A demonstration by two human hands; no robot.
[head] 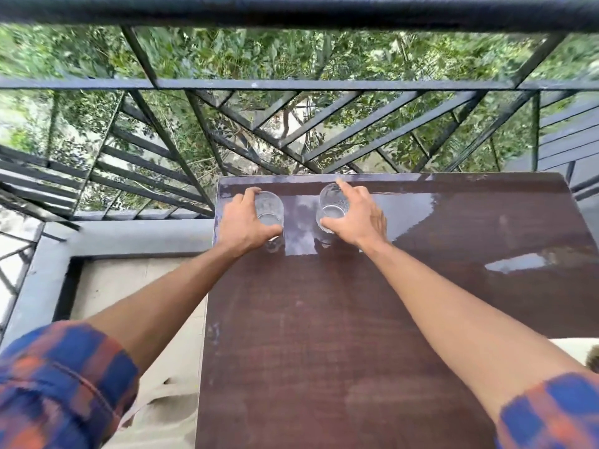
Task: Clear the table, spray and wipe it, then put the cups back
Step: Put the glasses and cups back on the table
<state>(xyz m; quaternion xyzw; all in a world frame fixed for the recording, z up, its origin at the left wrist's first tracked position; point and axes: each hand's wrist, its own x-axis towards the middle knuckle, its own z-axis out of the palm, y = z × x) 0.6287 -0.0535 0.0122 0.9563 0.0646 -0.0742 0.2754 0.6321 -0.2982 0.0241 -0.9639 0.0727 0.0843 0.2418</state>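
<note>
Two clear glass cups stand near the far left edge of a dark brown table (356,335). My left hand (246,222) grips the left cup (269,207), thumb on its near side and fingers round the far side. My right hand (356,218) grips the right cup (334,202), with the index finger stretched along its far rim. Both cups appear to rest on the tabletop, which shines with reflections around them.
A black metal railing (291,84) runs just beyond the table's far edge, with trees behind it. A grey ledge (129,234) and a pale floor (146,286) lie to the left of the table. A pale object (573,348) shows at the right edge.
</note>
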